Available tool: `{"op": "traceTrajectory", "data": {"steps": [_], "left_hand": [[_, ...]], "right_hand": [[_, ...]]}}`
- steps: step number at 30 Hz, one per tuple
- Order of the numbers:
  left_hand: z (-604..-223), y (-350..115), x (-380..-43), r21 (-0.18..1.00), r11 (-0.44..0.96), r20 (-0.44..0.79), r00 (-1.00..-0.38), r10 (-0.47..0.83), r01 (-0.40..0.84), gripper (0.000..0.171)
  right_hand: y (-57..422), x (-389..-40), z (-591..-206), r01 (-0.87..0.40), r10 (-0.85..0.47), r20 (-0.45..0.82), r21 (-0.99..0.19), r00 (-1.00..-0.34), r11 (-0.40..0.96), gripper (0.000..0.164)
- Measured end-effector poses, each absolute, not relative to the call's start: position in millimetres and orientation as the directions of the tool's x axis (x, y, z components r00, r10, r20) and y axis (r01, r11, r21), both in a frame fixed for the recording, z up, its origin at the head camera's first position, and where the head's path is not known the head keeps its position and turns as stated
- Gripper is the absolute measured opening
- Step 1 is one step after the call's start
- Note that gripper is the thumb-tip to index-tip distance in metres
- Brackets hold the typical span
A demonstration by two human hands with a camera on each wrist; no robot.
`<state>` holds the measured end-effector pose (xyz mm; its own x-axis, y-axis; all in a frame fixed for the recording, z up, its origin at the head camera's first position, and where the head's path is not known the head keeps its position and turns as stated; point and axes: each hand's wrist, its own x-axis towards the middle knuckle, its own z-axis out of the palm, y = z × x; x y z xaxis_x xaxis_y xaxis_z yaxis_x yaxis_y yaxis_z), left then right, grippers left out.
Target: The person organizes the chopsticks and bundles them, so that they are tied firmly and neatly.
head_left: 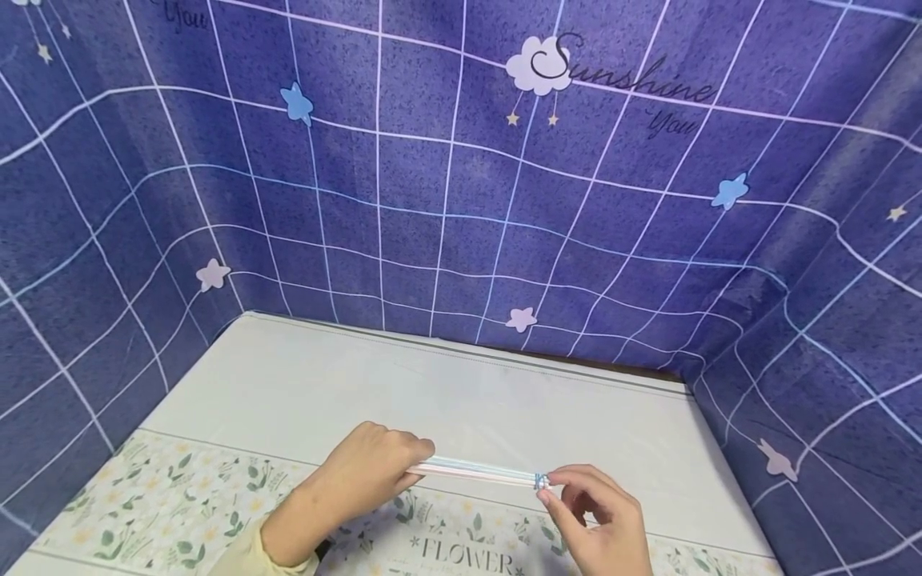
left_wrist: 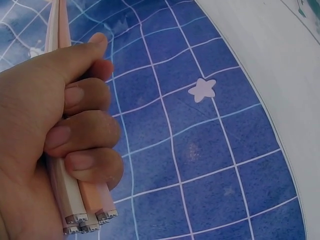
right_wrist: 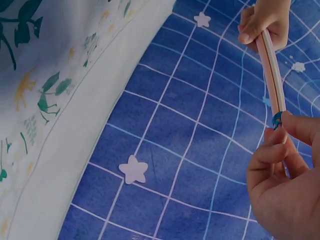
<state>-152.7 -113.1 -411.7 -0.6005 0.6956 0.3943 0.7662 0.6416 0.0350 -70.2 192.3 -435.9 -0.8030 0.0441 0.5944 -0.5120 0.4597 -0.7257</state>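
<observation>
My left hand point(head_left: 370, 468) grips a bundle of slim pastel sticks point(head_left: 483, 472) that look like chopsticks, in white, pink, orange and pale blue. The left wrist view shows its fingers curled round the thicker squared shafts point(left_wrist: 72, 192), whose silver-patterned ends point(left_wrist: 77, 218) stick out below the fist. A blue elastic band point(right_wrist: 277, 119) wraps the narrow end of the bundle. There the thumb and fingertips of my right hand point(head_left: 605, 516) pinch the band. The bundle stretches almost level between both hands, above the table.
Beneath the hands is a table with a white cover point(head_left: 346, 372), crossed by a strip of printed flowers and the word FLOWER. Blue-purple curtains point(head_left: 432, 192) with a grid and stars hang behind and on both sides.
</observation>
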Motion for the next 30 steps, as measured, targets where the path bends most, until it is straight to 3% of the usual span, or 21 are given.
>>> {"op": "traceTrajectory", "data": {"steps": [6, 12, 22, 26, 30], "left_hand": [[-412, -114, -154, 0.036, 0.628, 0.387, -0.59, 0.709, 0.777, 0.033], [-410, -112, -154, 0.092, 0.583, 0.38, -0.57, 0.729, 0.807, 0.036], [-406, -104, -156, 0.025, 0.578, 0.351, -0.549, 0.759, 0.816, 0.033], [-406, -105, -157, 0.033, 0.585, 0.364, -0.554, 0.748, 0.811, 0.033], [-403, -106, -158, 0.052, 0.581, 0.373, -0.556, 0.743, 0.812, 0.034]], "right_hand": [[195, -73, -435, -0.45, 0.07, 0.513, -0.804, -0.856, 0.389, 0.025], [200, -76, -434, -0.461, -0.067, 0.464, -0.832, -0.883, 0.31, 0.023], [200, -84, -439, -0.524, -0.28, 0.466, -0.831, -0.839, 0.186, 0.036], [204, -83, -435, -0.487, -0.224, 0.441, -0.842, -0.869, 0.233, 0.04], [212, -82, -433, -0.491, -0.167, 0.462, -0.826, -0.871, 0.278, 0.031]]}}
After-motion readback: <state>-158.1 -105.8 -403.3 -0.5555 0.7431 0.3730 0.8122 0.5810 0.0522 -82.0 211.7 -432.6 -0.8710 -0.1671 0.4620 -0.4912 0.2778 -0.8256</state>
